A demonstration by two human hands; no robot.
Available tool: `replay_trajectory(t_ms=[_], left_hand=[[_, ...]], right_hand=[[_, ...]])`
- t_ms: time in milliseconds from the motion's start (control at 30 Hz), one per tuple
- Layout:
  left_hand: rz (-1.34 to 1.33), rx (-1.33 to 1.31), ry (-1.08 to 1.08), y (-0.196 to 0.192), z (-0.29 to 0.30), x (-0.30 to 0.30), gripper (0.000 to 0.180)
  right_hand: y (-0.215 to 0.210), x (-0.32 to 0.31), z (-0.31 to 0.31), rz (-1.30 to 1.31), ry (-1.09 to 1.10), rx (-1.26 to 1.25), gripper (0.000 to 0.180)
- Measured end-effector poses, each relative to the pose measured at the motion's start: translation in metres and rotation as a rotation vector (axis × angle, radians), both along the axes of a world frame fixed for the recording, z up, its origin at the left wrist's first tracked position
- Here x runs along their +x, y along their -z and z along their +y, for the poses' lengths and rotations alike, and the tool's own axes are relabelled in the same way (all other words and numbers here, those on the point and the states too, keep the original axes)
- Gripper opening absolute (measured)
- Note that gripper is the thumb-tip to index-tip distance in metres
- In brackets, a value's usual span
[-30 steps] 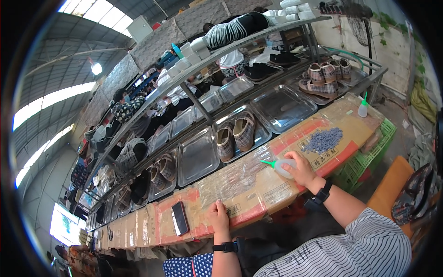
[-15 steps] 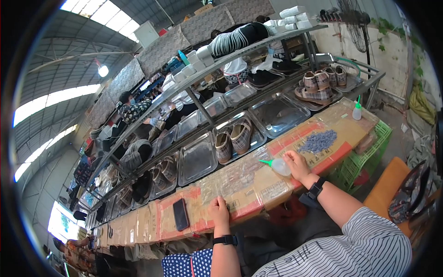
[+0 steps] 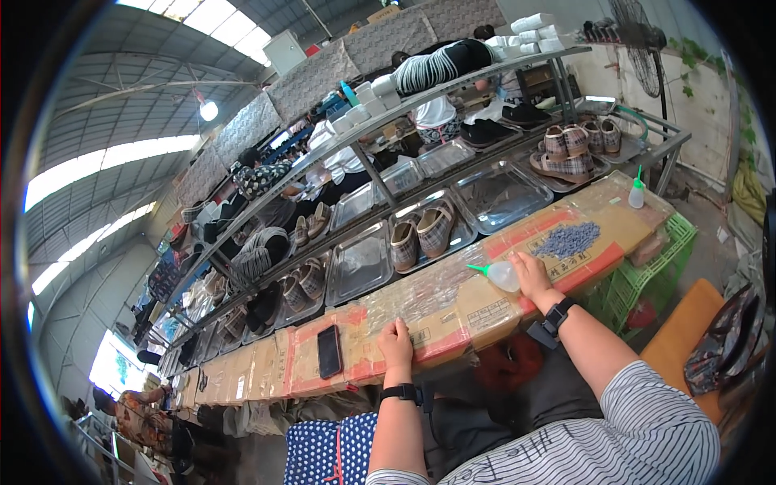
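My right hand [image 3: 533, 277] is closed around a translucent squeeze bottle [image 3: 503, 277], which lies tilted with its green nozzle pointing left, just above or on the cardboard-covered bench [image 3: 440, 311]. A loose pile of small blue-grey pieces [image 3: 568, 240] lies just beyond that hand. My left hand [image 3: 395, 345] rests at the bench's near edge, its fingers curled in and the thumb on top. Whatever the left fingers may hold is hidden. To its left lies a dark phone [image 3: 329, 352]. A second green-tipped bottle [image 3: 636, 195] stands upright at the bench's far right end.
Beyond the bench runs a metal rack with trays [image 3: 360, 263] and plaid shoes [image 3: 435, 232]. White boxes [image 3: 533, 32] sit on its top shelf. A green crate [image 3: 659, 263] stands below the bench's right end, near an orange chair [image 3: 683, 339]. Other people work farther off.
The whole view has shifted a little, so the bench and rack appear farther right and higher. Both hands keep nearly the same places on the bench, the right still gripping the bottle.
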State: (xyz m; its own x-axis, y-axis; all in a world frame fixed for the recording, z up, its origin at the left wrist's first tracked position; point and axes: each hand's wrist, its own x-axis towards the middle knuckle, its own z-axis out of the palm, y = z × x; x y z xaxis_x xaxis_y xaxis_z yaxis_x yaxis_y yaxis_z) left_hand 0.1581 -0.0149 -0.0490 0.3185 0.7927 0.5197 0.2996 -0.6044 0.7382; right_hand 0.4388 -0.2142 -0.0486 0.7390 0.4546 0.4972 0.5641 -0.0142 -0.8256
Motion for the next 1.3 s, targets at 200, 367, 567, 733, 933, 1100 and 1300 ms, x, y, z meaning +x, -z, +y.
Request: replay_trajectory(t_ms=[200, 367, 567, 733, 933, 1100, 1300], left_hand=[[-0.036, -0.001, 0.001, 0.009, 0.002, 0.006, 0.034], [-0.084, 0.007, -0.007, 0.01, -0.005, 0.009, 0.04], [-0.042, 0.034, -0.016, -0.002, -0.023, 0.022, 0.039], [0.093, 0.168, -0.027, -0.007, -0.035, 0.032, 0.046], [0.008, 0.091, -0.039, 0.0, -0.034, 0.042, 0.046], [0.022, 0.082, -0.051, -0.004, -0.043, 0.06, 0.046], [0.02, 0.087, -0.051, -0.001, -0.045, 0.067, 0.045]], right_hand=[[0.004, 0.005, 0.0, -0.017, 0.022, 0.038, 0.04], [0.005, 0.007, -0.002, -0.027, 0.018, 0.05, 0.042], [0.001, 0.02, -0.012, -0.022, 0.018, 0.034, 0.045], [0.004, 0.033, -0.02, -0.021, 0.012, 0.05, 0.046], [0.006, 0.05, -0.02, 0.014, 0.0, 0.015, 0.045], [0.017, 0.076, -0.026, -0.02, -0.008, 0.047, 0.046], [0.033, 0.094, -0.017, -0.048, -0.025, 0.029, 0.047]])
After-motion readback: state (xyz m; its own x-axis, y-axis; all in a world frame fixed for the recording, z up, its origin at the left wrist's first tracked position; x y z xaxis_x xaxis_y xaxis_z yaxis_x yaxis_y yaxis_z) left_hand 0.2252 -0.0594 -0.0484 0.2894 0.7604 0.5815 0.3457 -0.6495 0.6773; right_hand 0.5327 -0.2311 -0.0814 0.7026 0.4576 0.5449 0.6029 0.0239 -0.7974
